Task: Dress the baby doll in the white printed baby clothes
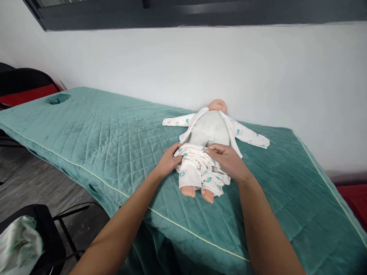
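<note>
A baby doll point(210, 128) lies on its back on the green quilted bed cover point(123, 133), its head toward the wall and its bare feet toward me. White printed pants point(197, 158) are bunched around its legs. My left hand point(169, 158) grips the waistband at the left side, thumb and fingers closed on the cloth. At the right side of the waistband, my right hand point(228, 158) pinches the fabric. The doll also wears a white printed jacket point(252, 137) that is open at the front, its sleeves stretched out to both sides. A pale grey torso shows between.
A face hole point(58, 99) is in the bed at the far left. The white wall point(129, 65) runs along the back. A black chair point(37, 225) with a crumpled pale cloth point(20, 244) stands at lower left; a red-and-black chair point(28, 89) is behind the bed's left end.
</note>
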Motion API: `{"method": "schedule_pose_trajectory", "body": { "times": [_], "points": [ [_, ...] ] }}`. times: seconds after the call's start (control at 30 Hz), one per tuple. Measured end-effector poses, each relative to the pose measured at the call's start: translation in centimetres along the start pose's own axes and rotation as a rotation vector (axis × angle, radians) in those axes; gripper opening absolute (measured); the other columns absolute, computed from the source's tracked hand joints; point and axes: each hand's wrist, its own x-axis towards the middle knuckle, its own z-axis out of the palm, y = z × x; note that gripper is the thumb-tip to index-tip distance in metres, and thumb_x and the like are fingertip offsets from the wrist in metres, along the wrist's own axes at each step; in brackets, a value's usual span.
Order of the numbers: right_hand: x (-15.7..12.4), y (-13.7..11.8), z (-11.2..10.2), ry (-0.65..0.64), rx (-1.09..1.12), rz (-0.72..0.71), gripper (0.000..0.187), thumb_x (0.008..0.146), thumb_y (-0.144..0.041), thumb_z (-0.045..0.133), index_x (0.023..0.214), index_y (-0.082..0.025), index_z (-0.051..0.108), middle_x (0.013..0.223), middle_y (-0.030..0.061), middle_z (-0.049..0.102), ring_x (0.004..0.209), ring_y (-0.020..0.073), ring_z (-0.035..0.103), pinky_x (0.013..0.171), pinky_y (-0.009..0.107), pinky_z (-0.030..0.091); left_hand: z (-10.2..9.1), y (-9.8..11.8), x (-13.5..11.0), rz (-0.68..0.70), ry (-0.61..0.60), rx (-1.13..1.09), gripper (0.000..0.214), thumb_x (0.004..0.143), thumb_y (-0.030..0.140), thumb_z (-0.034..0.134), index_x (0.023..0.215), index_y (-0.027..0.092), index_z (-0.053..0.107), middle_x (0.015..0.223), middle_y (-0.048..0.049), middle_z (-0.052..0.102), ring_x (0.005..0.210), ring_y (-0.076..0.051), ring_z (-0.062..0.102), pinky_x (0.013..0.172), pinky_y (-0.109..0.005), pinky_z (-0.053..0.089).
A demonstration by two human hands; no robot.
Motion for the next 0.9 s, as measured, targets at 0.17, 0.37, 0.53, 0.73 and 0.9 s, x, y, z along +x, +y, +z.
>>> {"method": "schedule_pose_trajectory", "body": {
  "times": [0.17,0.37,0.53,0.73,0.9],
  "points": [
    [0.1,0.8,-1.2,0.304,0.035,-0.029,0.034,0.082,-0.051,0.069,0.074,-0.018,0.065,0.065,-0.0022,0.058,0.06,0.0117,0.049,0.059,0.026,0.038,-0.7,0.1,-0.1,-0.019,-0.133,-0.134,0.029,0.064,0.019,0.061,0.092,0.02,0.061,0.086,0.0014,0.06,0.083,-0.018,0.054,0.073,-0.026,0.042],
    [0.2,1.1,-2.3,0.662,0.139,-0.101,0.026,0.081,-0.045,0.069,0.078,-0.02,0.063,0.063,-0.0013,0.06,0.055,0.0126,0.052,0.057,0.028,0.044,-2.8,-0.7,2.3,-0.063,-0.081,-0.534,0.027,0.076,0.036,0.067,0.097,0.02,0.064,0.099,-0.0072,0.066,0.091,-0.021,0.061,0.076,-0.031,0.046],
    [0.9,3.5,-4.5,1.038,-0.003,-0.068,0.03,0.079,-0.047,0.068,0.089,-0.02,0.065,0.081,0.0033,0.067,0.075,0.0173,0.062,0.073,0.032,0.051,-1.8,-2.2,9.0,-0.063,0.168,-0.356,0.032,0.073,0.042,0.072,0.094,0.019,0.065,0.108,-0.0073,0.067,0.099,-0.019,0.061,0.081,-0.029,0.047],
    [2.2,6.3,-5.3,0.818,-0.152,0.17,0.034,0.074,-0.048,0.072,0.091,-0.019,0.065,0.094,0.0072,0.071,0.09,0.0224,0.065,0.09,0.041,0.049,1.1,-2.8,15.0,0.017,0.05,-0.083,0.037,0.081,0.05,0.065,0.095,0.016,0.066,0.107,-0.0085,0.069,0.101,-0.021,0.061,0.095,-0.033,0.044],
    [2.4,6.1,-4.9,0.76,-0.066,0.248,0.041,0.077,-0.057,0.069,0.092,-0.019,0.064,0.083,0.0026,0.068,0.073,0.0171,0.059,0.063,0.028,0.046,0.4,-2.7,15.6,-0.093,-0.122,-0.311,0.039,0.075,0.05,0.073,0.096,0.017,0.066,0.088,-0.0017,0.067,0.08,-0.015,0.06,0.075,-0.027,0.046]
  ]
}}
